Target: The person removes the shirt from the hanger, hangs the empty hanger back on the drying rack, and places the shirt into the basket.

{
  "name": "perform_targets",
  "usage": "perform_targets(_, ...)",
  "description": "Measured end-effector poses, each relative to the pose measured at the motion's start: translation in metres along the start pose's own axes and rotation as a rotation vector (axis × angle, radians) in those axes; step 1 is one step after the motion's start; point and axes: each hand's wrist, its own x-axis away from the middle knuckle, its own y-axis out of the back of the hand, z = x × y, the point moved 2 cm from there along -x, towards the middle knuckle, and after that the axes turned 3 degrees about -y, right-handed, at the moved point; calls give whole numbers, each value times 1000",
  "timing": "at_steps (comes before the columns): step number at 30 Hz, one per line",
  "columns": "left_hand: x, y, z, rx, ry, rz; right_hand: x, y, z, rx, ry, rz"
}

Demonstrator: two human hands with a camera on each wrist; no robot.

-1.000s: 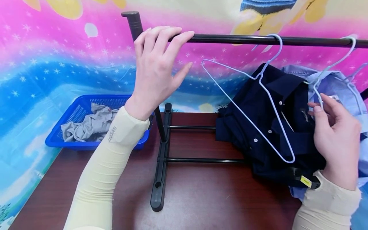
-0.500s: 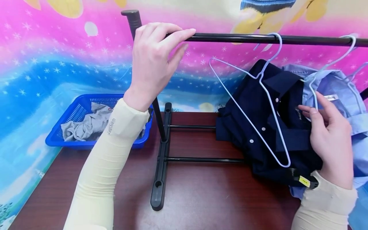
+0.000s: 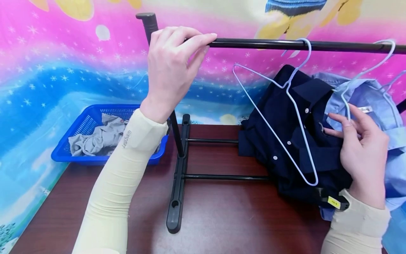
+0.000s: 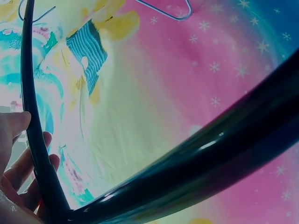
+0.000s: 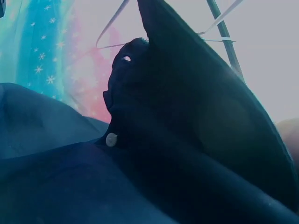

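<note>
Since the earlier frames, the left hand (image 3: 171, 67) had been kept at the 11 o'clock end of the black metal rail (image 3: 269, 44), but its thumb had been drawn in under the bar, so that the rail was loosely pinched between thumb and curled fingers (image 3: 193, 37) where it had before only been touched by straight fingers. The right hand (image 3: 361, 151) had been shifted slightly up and inward at 3 o'clock, and the pale blue wire hanger (image 3: 285, 116) had been swung a little to the right with the dark navy buttoned shirt (image 3: 285, 141).

The right hand's fingers were spread and only slightly bent, laid against the navy shirt's collar area and the edge of the light blue shirt (image 3: 371, 98) hung behind it; no pinch was shown. The navy shirt was draped on the hanger, hooked over the rail at 1 o'clock, with its lower folds resting on the dark brown tabletop (image 3: 222, 211).

At 9 o'clock a blue plastic lattice basket (image 3: 82, 123) was stood on the tabletop; a crumpled grey garment (image 3: 95, 137) was held in it.
</note>
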Motion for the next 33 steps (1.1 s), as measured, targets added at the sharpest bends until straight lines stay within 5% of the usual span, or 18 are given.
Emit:
perform_targets(12,1,-2,-1,-3,17,-9,-1,9,15,-123,45,-86)
perform_targets(24,2,-5,-2,-7,14,-21,5,19,17,-270,71,-22)
perform_targets(33,1,-7,-3,-6,15,-24,15,6,0,-697,160,59)
